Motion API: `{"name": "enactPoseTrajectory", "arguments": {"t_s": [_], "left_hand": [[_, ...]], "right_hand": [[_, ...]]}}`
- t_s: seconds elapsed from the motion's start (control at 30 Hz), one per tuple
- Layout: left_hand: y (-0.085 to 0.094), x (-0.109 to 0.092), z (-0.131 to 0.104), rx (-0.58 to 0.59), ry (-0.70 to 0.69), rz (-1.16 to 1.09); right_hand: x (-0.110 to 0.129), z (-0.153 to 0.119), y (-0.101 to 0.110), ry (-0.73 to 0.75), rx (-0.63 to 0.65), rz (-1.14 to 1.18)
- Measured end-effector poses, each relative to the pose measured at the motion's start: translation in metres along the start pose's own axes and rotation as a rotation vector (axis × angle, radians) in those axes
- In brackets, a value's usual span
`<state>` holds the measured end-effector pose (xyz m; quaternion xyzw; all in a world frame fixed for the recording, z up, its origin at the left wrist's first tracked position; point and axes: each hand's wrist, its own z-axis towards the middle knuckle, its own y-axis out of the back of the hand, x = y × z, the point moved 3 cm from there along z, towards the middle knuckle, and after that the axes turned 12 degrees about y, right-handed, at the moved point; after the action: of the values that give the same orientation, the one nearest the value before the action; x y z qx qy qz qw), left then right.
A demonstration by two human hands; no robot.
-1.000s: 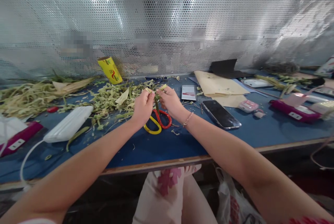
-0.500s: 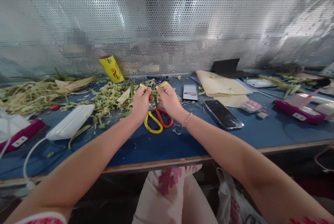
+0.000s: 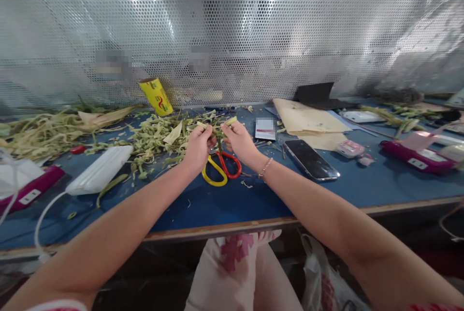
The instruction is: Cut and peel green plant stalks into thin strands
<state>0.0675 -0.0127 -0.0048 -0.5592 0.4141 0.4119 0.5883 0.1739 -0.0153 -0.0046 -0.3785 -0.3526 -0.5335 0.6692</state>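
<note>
Near the table's middle, my left hand (image 3: 199, 145) and my right hand (image 3: 238, 140) are side by side, fingers pinched on a green plant piece (image 3: 219, 135) between them. Pale yellowish ends stick out above both hands. Just below the hands lie scissors with one yellow and one red handle loop (image 3: 228, 166); the hands and plant piece hide their upper part. A heap of green plant pieces (image 3: 154, 134) spreads to the left of my left hand, with a pale leaf (image 3: 173, 133) on it.
Long plant strips (image 3: 47, 129), a white device (image 3: 99, 170) and a yellow tube (image 3: 156, 97) are left. To the right are a small card-like item (image 3: 265, 128), a phone (image 3: 311, 158), brown paper (image 3: 311, 120) and a purple power strip (image 3: 416, 155). A perforated metal panel (image 3: 232, 25) stands behind.
My hands have moved slightly apart, the right one shifting a little to the right, with the plant piece still between them. The view has shifted slightly.
</note>
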Motion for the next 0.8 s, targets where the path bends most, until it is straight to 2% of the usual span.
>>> {"name": "enactPoseTrajectory", "arguments": {"t_s": [0.17,0.4,0.6,0.8], "left_hand": [[0.006,0.000,0.003,0.098,-0.175,0.216],[0.009,-0.007,-0.004,0.023,-0.311,0.628],[0.012,0.001,0.004,0.090,-0.329,0.676],[0.007,-0.001,0.001,0.097,-0.306,0.627]], "right_hand": [[0.000,0.001,0.005,0.081,0.011,-0.096],[0.005,0.002,0.014,0.265,0.085,-0.577],[0.006,0.001,0.014,0.314,0.138,-0.616],[0.007,0.002,0.014,0.367,0.147,-0.623]]}}
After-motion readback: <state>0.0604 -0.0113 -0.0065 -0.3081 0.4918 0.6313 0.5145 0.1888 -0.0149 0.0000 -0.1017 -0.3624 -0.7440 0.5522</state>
